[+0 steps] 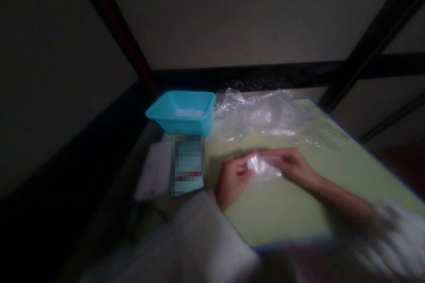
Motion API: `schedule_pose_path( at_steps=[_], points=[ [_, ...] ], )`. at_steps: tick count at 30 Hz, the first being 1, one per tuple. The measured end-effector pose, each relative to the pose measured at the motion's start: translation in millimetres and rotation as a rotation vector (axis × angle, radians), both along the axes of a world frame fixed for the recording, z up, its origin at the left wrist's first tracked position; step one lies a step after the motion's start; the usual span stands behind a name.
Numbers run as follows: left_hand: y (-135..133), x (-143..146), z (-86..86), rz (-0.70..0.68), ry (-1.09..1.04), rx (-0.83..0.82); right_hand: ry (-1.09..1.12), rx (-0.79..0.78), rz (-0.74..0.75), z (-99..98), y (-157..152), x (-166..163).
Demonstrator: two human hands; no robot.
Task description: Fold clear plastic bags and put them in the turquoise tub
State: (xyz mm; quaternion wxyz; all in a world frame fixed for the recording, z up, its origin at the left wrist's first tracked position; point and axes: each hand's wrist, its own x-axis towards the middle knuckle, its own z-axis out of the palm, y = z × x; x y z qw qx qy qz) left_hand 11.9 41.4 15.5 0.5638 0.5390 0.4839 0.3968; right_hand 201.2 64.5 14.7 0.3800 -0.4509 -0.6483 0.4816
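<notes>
My left hand [232, 179] and my right hand [292, 166] meet over a pale green table [285, 212]. Both pinch a small clear plastic bag [262, 168] between their fingertips, the left at its left edge, the right along its top. The bag looks crumpled and its contents cannot be made out. White fuzzy sleeves cover both forearms.
A turquoise plastic tub [182, 112] holding something white stands at the table's far left corner. A heap of clear plastic bags [265, 115] lies behind my hands. A teal box [187, 166] and a white paper [156, 170] rest at the left edge. Dark frame bars surround the table.
</notes>
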Motion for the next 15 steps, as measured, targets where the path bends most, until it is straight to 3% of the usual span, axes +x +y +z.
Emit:
schedule_pose_path(
  at_steps=[7,15],
  points=[
    [0,-12,20.1,-0.008,-0.142,0.107,-0.069,0.016,0.009,34.9,13,-19],
    [-5,-21,33.6,0.167,-0.292,0.208,-0.141,0.152,0.059,68.6,33,-40]
  ],
)
